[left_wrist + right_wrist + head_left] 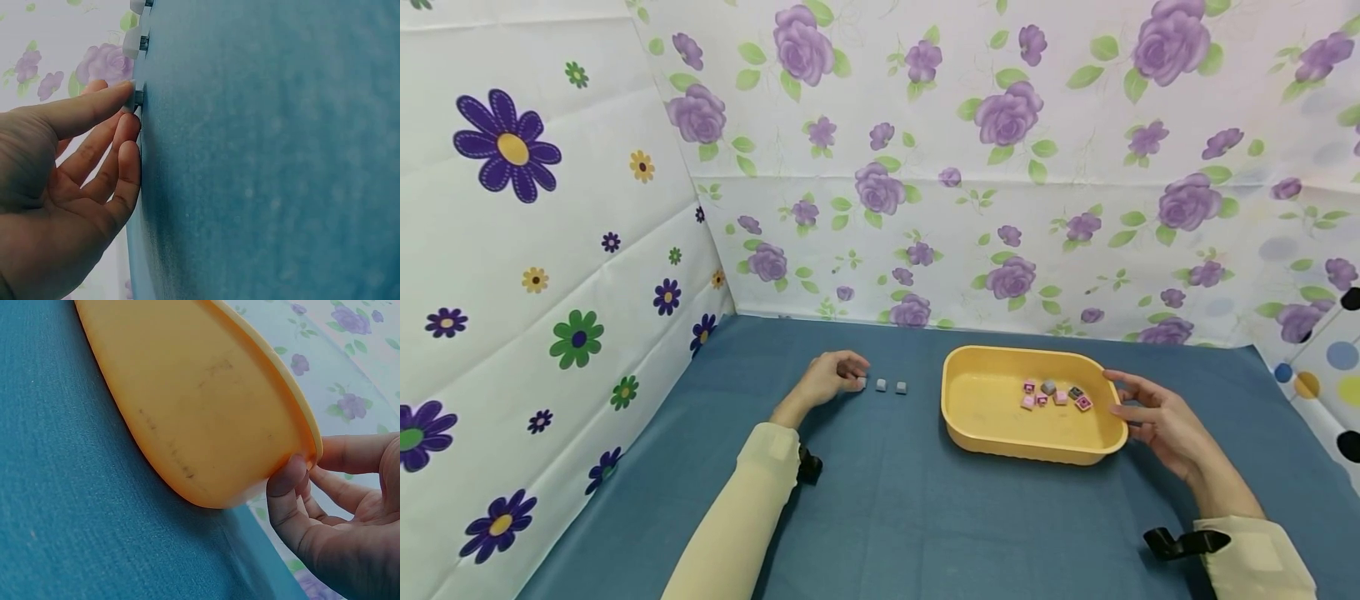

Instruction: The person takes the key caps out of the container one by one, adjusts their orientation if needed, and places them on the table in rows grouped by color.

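My left hand [827, 380] pinches a small pale block [862, 382] between thumb and fingertips, down at the blue cloth. In the left wrist view this block [130, 102] has a white upper part and a short dark part against the cloth. Two similar pale blocks [881, 385] stand in a row to its right. My right hand [1168, 429] grips the right end of a yellow tray [992, 437], thumb and fingers at its rim [314, 434]. Inside the tray lie several small square pieces, pink ones [1061, 398] and a few grey ones [1048, 387].
Blue cloth [880, 517] covers the table. A flowered curtain [880, 250] hangs along the back edge, and another patterned sheet [587, 275] closes off the left side. Black wrist straps [1187, 543] sit at both sleeves.
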`<state>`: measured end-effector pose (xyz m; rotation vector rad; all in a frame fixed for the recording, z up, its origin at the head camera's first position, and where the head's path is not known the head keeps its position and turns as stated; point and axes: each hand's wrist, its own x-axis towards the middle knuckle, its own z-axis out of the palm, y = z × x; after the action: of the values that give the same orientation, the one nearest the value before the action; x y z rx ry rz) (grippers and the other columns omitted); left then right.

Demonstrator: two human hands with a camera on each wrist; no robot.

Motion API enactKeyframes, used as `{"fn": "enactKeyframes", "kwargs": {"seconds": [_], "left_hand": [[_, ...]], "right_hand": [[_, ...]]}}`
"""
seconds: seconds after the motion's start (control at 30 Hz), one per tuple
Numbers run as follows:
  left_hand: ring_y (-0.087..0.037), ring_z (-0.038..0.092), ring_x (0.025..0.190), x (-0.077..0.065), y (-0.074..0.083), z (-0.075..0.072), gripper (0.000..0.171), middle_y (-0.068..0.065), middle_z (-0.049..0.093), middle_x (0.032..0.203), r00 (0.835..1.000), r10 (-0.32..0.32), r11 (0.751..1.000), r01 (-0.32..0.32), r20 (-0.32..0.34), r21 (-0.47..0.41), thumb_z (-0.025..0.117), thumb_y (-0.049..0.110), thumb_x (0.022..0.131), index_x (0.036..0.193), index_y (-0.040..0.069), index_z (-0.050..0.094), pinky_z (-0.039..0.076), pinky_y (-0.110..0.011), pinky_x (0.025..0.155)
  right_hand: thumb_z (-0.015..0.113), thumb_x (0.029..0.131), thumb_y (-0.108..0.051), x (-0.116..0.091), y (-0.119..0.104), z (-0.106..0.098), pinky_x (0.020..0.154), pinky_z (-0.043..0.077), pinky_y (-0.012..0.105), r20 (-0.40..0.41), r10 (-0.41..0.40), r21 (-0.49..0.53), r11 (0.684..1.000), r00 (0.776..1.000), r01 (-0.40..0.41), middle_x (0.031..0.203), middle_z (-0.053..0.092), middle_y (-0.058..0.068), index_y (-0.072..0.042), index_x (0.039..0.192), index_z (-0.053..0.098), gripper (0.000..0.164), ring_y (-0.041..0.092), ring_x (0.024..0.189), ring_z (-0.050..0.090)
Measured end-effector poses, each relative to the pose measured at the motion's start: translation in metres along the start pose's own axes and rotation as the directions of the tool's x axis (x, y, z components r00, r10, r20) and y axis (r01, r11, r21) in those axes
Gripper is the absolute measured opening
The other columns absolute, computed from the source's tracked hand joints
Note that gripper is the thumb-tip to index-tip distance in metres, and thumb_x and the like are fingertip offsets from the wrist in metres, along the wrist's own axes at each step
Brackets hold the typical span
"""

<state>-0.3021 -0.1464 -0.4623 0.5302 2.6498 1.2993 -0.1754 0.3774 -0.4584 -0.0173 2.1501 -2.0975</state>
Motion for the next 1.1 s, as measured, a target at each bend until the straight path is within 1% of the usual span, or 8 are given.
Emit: {"fn": "enactKeyframes", "kwargs": {"seconds": [0.13, 0.37, 0.47, 0.7, 0.77, 0.9, 0.97, 1.1], "left_hand": [[-0.023, 0.069, 0.091, 0.0, 0.0, 0.0, 0.028, -0.012, 0.073, 0.105, 1.0, 0.007, 1.0, -0.007, 0.003, -0.003, 0.075, -0.002, 0.094, 0.122, 0.002, 0.073, 0.056, -0.037, 0.077], [-0.026, 0.069, 0.1, 0.001, 0.0, -0.002, 0.03, -0.009, 0.072, 0.113, 0.999, -0.042, 0.999, 0.041, -0.032, -0.031, 0.078, 0.008, 0.094, 0.124, 0.007, 0.074, 0.056, -0.04, 0.078], [-0.028, 0.069, 0.102, 0.001, 0.003, -0.004, 0.031, -0.011, 0.072, 0.115, 0.999, -0.036, 0.999, 0.034, -0.033, -0.041, 0.077, 0.009, 0.095, 0.126, 0.006, 0.072, 0.056, -0.043, 0.08], [-0.028, 0.068, 0.105, 0.002, 0.01, -0.005, 0.032, -0.01, 0.071, 0.118, 0.998, 0.004, 0.996, -0.009, -0.058, -0.093, 0.073, 0.013, 0.099, 0.13, 0.005, 0.07, 0.057, -0.051, 0.088], [-0.028, 0.068, 0.105, 0.003, 0.017, -0.003, 0.032, -0.01, 0.071, 0.118, 0.997, 0.024, 0.993, -0.032, -0.068, -0.115, 0.073, 0.014, 0.1, 0.13, 0.005, 0.07, 0.056, -0.051, 0.09], [-0.029, 0.068, 0.107, 0.005, 0.033, 0.004, 0.03, -0.013, 0.072, 0.12, 0.993, 0.079, 0.982, -0.092, -0.086, -0.163, 0.071, 0.013, 0.101, 0.13, 0.006, 0.07, 0.056, -0.05, 0.092], [-0.031, 0.068, 0.108, 0.007, 0.041, 0.008, 0.029, -0.016, 0.071, 0.122, 0.991, 0.102, 0.974, -0.118, -0.089, -0.195, 0.07, 0.013, 0.102, 0.129, 0.007, 0.07, 0.056, -0.052, 0.094], [-0.032, 0.067, 0.109, 0.011, 0.052, 0.016, 0.027, -0.016, 0.07, 0.124, 0.988, 0.127, 0.959, -0.145, -0.09, -0.242, 0.07, 0.014, 0.102, 0.129, 0.01, 0.07, 0.054, -0.055, 0.095]], "right_hand": [[0.066, 0.102, -0.005, 0.0, 0.0, 0.0, 0.073, 0.06, 0.03, 0.001, 0.002, 0.008, 1.0, 1.0, -0.002, 0.108, 0.053, 0.001, -0.012, 0.16, 0.043, 0.062, 0.013, 0.089, 0.06], [0.067, 0.102, -0.005, -0.001, 0.0, 0.0, 0.074, 0.061, 0.032, 0.013, -0.002, 0.017, 1.0, 1.0, 0.001, 0.11, 0.053, 0.004, -0.011, 0.159, 0.042, 0.063, 0.014, 0.09, 0.062], [0.067, 0.102, -0.005, 0.0, 0.001, 0.0, 0.074, 0.062, 0.032, 0.014, -0.003, 0.018, 1.0, 1.0, 0.003, 0.11, 0.053, 0.004, -0.011, 0.159, 0.042, 0.063, 0.015, 0.09, 0.063], [0.067, 0.102, -0.006, 0.0, 0.002, -0.001, 0.075, 0.062, 0.032, 0.008, 0.001, 0.011, 1.0, 1.0, -0.001, 0.11, 0.053, 0.004, -0.012, 0.16, 0.041, 0.064, 0.015, 0.091, 0.062], [0.068, 0.102, -0.006, 0.0, 0.003, -0.001, 0.075, 0.061, 0.031, 0.008, 0.001, 0.011, 1.0, 1.0, -0.001, 0.11, 0.053, 0.003, -0.012, 0.16, 0.041, 0.065, 0.015, 0.091, 0.061], [0.067, 0.102, -0.006, 0.0, 0.004, -0.002, 0.075, 0.061, 0.031, 0.013, -0.005, 0.01, 1.0, 1.0, 0.004, 0.111, 0.053, 0.003, -0.011, 0.161, 0.04, 0.065, 0.015, 0.091, 0.062], [0.067, 0.102, -0.006, 0.0, 0.003, -0.002, 0.075, 0.061, 0.031, 0.016, -0.008, 0.01, 1.0, 1.0, 0.007, 0.111, 0.053, 0.004, -0.011, 0.161, 0.04, 0.065, 0.015, 0.091, 0.063], [0.067, 0.102, -0.007, 0.001, 0.002, -0.001, 0.075, 0.061, 0.031, 0.015, -0.008, 0.009, 1.0, 1.0, 0.008, 0.111, 0.053, 0.004, -0.011, 0.16, 0.04, 0.064, 0.015, 0.09, 0.064]]}}
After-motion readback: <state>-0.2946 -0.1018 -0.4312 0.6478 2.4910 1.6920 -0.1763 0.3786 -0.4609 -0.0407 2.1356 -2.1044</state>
